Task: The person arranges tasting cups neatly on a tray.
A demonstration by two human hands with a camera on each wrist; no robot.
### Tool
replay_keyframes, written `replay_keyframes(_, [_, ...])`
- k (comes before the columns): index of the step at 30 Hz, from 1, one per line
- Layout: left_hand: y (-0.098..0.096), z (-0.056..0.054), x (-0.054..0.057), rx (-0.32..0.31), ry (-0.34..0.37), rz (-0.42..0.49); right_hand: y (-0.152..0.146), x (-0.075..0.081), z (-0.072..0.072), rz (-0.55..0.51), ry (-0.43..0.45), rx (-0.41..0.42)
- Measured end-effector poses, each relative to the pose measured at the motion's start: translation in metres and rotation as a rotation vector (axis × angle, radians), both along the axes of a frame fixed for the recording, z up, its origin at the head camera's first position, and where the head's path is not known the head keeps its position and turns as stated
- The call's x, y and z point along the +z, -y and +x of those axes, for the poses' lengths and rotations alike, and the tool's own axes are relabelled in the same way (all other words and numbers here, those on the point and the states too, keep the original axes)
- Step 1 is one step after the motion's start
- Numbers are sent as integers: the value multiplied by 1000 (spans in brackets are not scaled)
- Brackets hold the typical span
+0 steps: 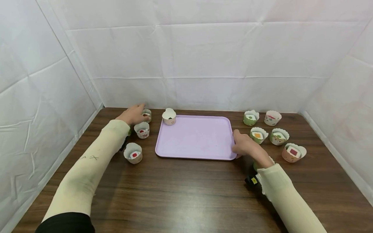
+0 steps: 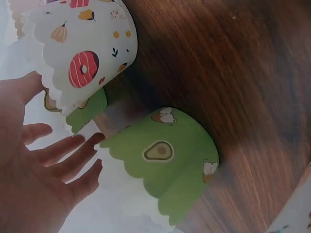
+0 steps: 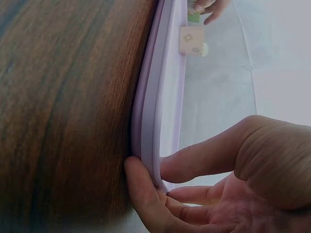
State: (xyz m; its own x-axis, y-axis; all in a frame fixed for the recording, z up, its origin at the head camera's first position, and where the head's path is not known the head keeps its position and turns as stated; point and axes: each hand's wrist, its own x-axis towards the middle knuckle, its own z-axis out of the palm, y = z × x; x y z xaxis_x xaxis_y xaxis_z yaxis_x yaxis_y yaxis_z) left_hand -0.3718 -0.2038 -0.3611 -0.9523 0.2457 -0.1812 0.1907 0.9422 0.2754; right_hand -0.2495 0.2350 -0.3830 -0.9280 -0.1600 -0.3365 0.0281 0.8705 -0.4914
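Note:
A lilac tray (image 1: pixel 195 137) lies on the brown wooden table. My right hand (image 1: pixel 244 144) pinches its right rim, thumb on the inner side and fingers outside, as the right wrist view shows. One pale paper baking cup (image 1: pixel 169 117) stands on the tray's far left corner. At the back left, my left hand (image 1: pixel 132 114) reaches beside a paper cup (image 1: pixel 147 114), fingers spread. In the left wrist view, the fingertips are right at the scalloped rim of a green avocado-print cup (image 2: pixel 160 160), with a doughnut-print cup (image 2: pixel 87 53) beside it.
Left of the tray stand a red-patterned cup (image 1: pixel 142 130) and a nearer pale cup (image 1: pixel 133 153). Several more cups stand on the right, including a green one (image 1: pixel 251 118) and a pink one (image 1: pixel 293 153); another is partly hidden by my right wrist. White sheeting (image 1: pixel 204 64) encloses the table.

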Motion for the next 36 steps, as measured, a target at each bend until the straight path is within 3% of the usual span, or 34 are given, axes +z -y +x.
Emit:
replay_keyframes(13, [-4, -2, -1, -3, 10, -34, 0, 1, 1, -17, -16, 18])
replay_keyframes(22, [-5, -3, 0, -32, -7, -38, 2, 2, 3, 33, -19, 4])
replay_keyframes(36, [-4, 3, 4, -13, -43, -33, 4, 1, 2, 72, -9, -5])
